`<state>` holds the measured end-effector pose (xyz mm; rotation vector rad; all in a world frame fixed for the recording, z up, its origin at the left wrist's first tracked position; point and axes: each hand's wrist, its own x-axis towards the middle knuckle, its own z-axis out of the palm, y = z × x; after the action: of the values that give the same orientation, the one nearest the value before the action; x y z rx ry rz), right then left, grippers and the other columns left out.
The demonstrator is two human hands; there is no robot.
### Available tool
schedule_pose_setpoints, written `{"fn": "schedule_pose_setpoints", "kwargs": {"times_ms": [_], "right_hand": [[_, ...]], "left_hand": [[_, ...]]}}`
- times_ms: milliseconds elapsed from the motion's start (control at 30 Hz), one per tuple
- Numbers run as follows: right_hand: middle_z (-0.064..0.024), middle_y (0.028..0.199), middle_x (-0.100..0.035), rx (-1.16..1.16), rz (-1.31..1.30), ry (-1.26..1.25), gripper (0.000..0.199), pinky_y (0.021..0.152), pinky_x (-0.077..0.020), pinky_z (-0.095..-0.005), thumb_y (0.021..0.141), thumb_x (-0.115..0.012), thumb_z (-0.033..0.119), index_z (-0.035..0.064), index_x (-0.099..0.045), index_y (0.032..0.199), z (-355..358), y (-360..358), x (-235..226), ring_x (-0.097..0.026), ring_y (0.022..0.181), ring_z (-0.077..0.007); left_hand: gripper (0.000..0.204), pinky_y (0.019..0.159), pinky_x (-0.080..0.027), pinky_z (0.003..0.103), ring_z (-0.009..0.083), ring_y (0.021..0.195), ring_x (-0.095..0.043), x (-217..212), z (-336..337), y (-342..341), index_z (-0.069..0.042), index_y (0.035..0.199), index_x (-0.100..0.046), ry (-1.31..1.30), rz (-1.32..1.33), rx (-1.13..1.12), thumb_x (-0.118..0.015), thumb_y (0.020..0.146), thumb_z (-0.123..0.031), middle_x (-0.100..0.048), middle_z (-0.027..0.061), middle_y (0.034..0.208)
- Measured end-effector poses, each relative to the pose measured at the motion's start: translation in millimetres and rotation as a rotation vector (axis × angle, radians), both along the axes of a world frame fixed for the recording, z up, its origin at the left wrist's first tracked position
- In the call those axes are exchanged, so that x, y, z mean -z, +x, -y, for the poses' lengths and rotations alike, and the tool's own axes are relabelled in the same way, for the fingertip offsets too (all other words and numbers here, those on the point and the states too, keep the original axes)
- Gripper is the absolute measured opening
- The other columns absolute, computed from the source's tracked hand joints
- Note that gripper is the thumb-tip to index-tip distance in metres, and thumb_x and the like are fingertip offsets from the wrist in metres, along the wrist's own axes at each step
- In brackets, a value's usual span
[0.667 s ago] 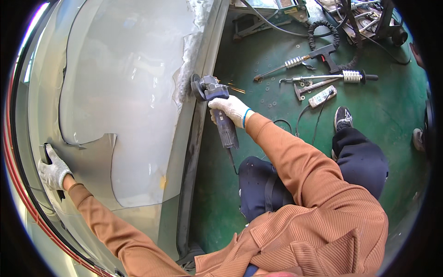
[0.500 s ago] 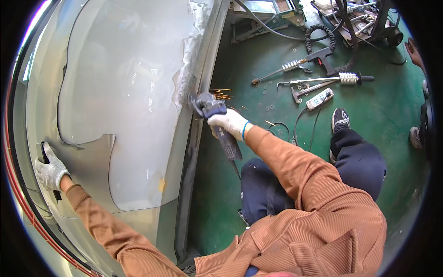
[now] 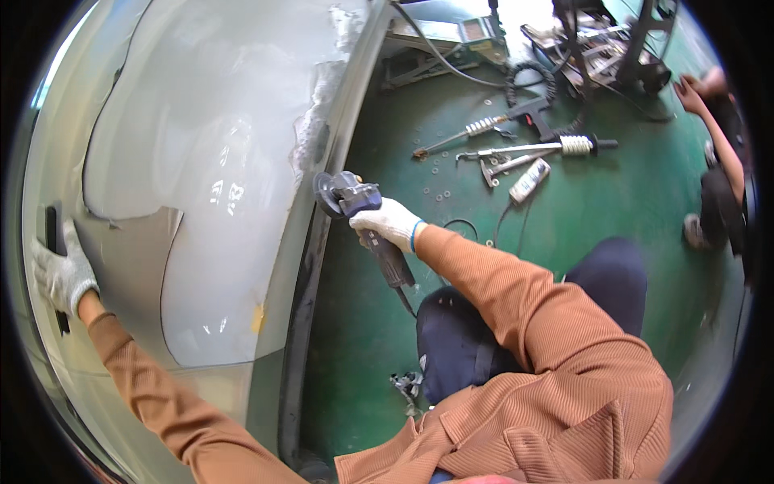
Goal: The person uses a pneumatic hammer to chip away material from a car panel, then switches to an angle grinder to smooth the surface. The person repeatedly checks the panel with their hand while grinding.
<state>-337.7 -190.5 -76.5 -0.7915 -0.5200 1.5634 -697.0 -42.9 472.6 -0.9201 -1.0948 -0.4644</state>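
Observation:
My right hand [image 3: 391, 223], in a white glove with a blue cuff edge, is closed around the body of a dark angle grinder [image 3: 364, 198]. Its disc [image 3: 326, 195] is at the lower edge of a grey car door [image 3: 222, 266], beside the sill [image 3: 300, 323]; whether they touch I cannot tell. No sparks show. On the left, my gloved left hand [image 3: 63, 274] lies across a black door handle [image 3: 51, 228], thumb stretched out and fingers spread over it. Bare metal patches [image 3: 310, 121] run along the door's lower edge.
On the green floor lie a pistol-grip puller [image 3: 528, 117], a slide hammer [image 3: 574, 146], several washers [image 3: 439, 196] and a white power strip [image 3: 530, 181]. A metal stand [image 3: 451, 48] and a tool cart [image 3: 597, 56] stand behind. Another person [image 3: 720, 161] is at the far right.
The sparks at the grinder have gone, and its disc has tilted. My left thumb has spread away from the handle. The view has shifted, and the other person shows more at right.

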Motion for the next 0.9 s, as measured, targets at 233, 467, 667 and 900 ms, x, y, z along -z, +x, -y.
{"fn": "schedule_pose_setpoints", "kwargs": {"times_ms": [233, 467, 667, 900], "right_hand": [[-0.0079, 0.086, -0.073, 0.052, 0.274, 0.074, 0.03, 0.077, -0.0597, -0.037, 0.086, -0.083, 0.023, 0.003, -0.072, 0.105, 10, 20, 27, -0.072, 0.078, -0.0192], [-0.0091, 0.085, -0.072, 0.0, -0.189, 0.0, 0.03, 0.072, -0.0607, -0.0395, 0.087, -0.082, 0.023, 0.0028, -0.072, 0.106, -14, 40, 32, -0.072, 0.073, -0.0227], [-0.0106, 0.089, -0.071, 0.064, -0.426, -0.021, 0.025, 0.072, -0.0636, -0.0408, 0.094, -0.08, 0.019, 0.0008, -0.069, 0.107, -43, 86, 45, -0.073, 0.074, -0.025], [-0.0116, 0.092, -0.072, 0.114, -0.588, -0.018, 0.029, 0.074, -0.0641, -0.0418, 0.095, -0.081, 0.02, 0.0021, -0.068, 0.113, -54, 75, 53, -0.074, 0.076, -0.0264]], "left_hand": [[0.061, 0.116, -0.05, 0.05, 0.037, 0.131, -0.062, 209, 105, 108, 0.003, 0.145, -0.064, -0.329, -0.066, 0.696, -0.074, 0.108, -0.044, -0.066, 0.0218, 0.14], [0.089, 0.139, -0.017, 0.057, 0.0443, 0.165, -0.032, 449, 180, 167, -0.001, 0.165, -0.05, -1.445, -0.001, 0.115, -0.076, 0.096, -0.05, -0.041, 0.0245, 0.176], [0.081, 0.14, -0.017, 0.044, 0.0214, 0.171, -0.026, 408, 106, 110, -0.008, 0.172, -0.044, -1.413, -0.726, -0.172, -0.067, 0.103, -0.044, -0.03, 0.0049, 0.186], [0.08, 0.139, -0.024, 0.046, 0.0233, 0.169, -0.031, 459, 70, 160, -0.008, 0.17, -0.047, -1.243, -0.465, 0.014, -0.068, 0.101, -0.044, -0.034, 0.0052, 0.184]]}}
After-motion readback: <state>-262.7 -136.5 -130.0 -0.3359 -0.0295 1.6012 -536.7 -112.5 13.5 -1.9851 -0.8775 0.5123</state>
